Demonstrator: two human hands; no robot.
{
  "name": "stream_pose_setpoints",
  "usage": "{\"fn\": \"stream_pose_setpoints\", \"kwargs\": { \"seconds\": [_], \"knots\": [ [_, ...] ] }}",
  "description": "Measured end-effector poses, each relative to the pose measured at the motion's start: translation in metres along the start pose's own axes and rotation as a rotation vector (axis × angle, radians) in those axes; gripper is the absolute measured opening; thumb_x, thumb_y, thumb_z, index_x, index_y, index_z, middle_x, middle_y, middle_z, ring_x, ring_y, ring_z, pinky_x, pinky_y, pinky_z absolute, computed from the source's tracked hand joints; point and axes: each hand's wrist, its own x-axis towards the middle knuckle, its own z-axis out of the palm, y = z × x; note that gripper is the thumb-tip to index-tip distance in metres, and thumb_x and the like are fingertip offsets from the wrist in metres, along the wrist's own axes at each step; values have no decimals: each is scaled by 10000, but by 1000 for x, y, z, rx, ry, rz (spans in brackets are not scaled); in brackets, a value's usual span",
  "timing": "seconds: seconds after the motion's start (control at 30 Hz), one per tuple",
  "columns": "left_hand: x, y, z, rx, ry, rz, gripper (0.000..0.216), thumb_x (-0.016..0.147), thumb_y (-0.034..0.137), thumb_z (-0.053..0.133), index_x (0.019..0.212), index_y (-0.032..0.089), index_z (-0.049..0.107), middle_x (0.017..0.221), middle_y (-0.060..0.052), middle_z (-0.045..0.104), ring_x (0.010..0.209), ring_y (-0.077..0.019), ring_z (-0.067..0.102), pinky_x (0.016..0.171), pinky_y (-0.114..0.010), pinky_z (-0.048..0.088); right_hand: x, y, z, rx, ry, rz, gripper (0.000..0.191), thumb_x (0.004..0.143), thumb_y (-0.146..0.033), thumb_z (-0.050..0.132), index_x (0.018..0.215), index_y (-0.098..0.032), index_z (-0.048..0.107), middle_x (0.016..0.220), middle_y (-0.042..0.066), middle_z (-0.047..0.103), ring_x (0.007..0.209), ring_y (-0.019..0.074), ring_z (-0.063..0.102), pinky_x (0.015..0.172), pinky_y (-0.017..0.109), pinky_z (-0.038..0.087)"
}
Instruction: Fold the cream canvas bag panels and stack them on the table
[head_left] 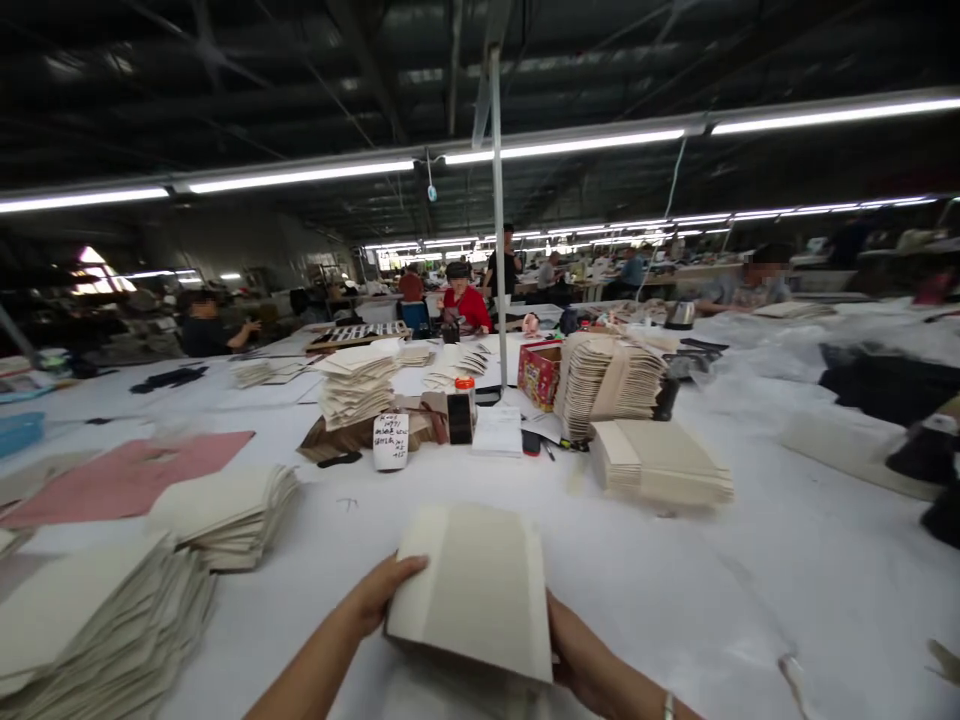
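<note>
White table (750,600), hands gripping card (472,585)

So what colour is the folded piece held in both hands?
Off-white, plain cream: the folded piece, best seen in the head view.

Occlusion notes, head view
Right hand (581,655) fingers hidden under folded card (472,590); 8 o'clock stack (90,625) cropped; label (391,441) writing unreadable.
</note>
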Motion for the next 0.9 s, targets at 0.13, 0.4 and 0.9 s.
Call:
{"fn": "stream_pose_setpoints", "kwargs": {
  "seconds": [0.13, 0.4, 0.9],
  "knots": [
    [5, 39, -60, 67, 71, -49, 629, 526, 422, 708, 1045, 120, 519, 937, -132, 632, 884, -284, 579, 797, -371, 441, 37, -10, 68, 151, -68, 32, 671, 691, -714, 246, 958, -189, 566, 906, 86, 622, 782, 179, 578, 699, 315, 460],
    [27, 58, -115, 44, 9, -53, 745, 513, 363, 732, 1168, 159, 440, 954, -111, 626, 867, -285, 584, 795, -393, 432, 76, -44, 38, -313, -335, 148, 450, 629, -562, 557, 796, -145, 586, 850, 99, 604, 664, 162, 576, 645, 335, 454],
    [-40, -96, -52, -536, 800, 185, 663, 661, 602, 521, 1219, 307, 317, 1310, -60, 352, 1200, -246, 312, 875, -393, 395, 193, -101, 57, -358, -263, 122, 657, 640, -688, 429, 951, -125, 567, 1025, 124, 583, 902, 213, 551, 796, 356, 403]
  ]
}}
